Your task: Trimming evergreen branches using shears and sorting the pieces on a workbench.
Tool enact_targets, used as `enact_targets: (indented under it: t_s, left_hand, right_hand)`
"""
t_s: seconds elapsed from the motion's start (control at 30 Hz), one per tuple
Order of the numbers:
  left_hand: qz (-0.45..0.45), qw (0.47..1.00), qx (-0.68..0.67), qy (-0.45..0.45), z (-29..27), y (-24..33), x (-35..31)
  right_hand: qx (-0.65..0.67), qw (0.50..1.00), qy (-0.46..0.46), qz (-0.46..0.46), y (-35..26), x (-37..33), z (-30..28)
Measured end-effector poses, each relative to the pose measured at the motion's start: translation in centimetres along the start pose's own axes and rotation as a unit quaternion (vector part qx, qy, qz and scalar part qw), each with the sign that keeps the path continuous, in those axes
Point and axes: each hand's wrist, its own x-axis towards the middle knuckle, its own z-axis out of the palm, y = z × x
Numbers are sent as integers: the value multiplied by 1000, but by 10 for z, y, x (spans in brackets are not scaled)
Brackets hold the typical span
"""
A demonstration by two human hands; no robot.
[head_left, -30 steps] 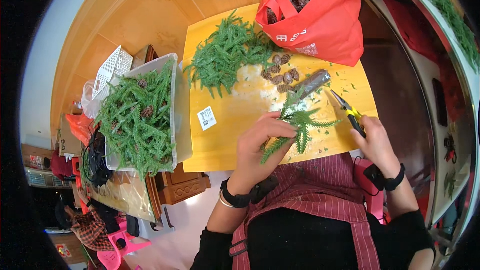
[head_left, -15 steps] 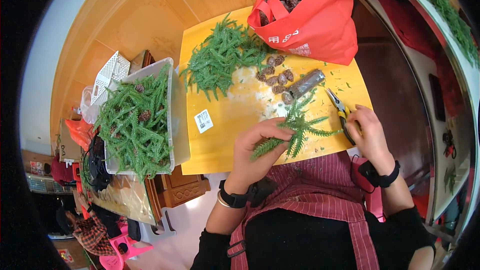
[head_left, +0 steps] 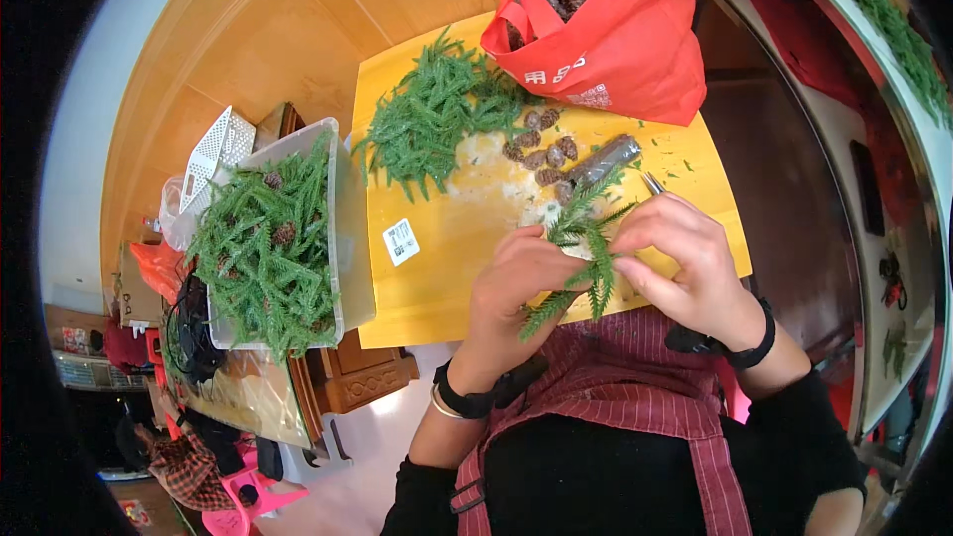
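Observation:
A green artificial pine sprig (head_left: 569,228) with several splayed needle branches is pinched in my left hand (head_left: 513,283) above the table's near edge. My right hand (head_left: 685,260) grips one of its branches on the right side between thumb and fingers. Only the metal tip of the pliers (head_left: 652,183) shows; my right hand covers the rest. Just beyond the sprig lies a dark wrapped roll (head_left: 608,159), with several small pine cones (head_left: 537,159) to its left.
A yellow tabletop (head_left: 427,288) bears a pile of pine sprigs (head_left: 437,114) and a white label (head_left: 401,242). Behind stands a red bag (head_left: 615,50) of pine cones. On the left, a clear bin (head_left: 342,238) is heaped with sprigs and cones. A person (head_left: 189,467) is at the lower left.
My right hand has moved left from beside the pliers and taken hold of a branch of the sprig. It now hides most of the pliers. My left hand still holds the sprig.

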Motion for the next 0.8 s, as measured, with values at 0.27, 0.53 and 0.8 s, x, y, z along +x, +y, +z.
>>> enact_targets:
  t_s: [0.27,0.53,0.8]
  left_hand:
    - [-9,1000,4,-1,-2,-5,-1]
    - [-20,997,72,-16,-8,-9,-1]
    - [-157,919,358,-47,-25,-46,-31]
  right_hand:
    - [190,971,-45,135,11,3,8]
    - [382,882,-70,267,25,-3,25]
    - [72,967,-92,226,68,3,18]
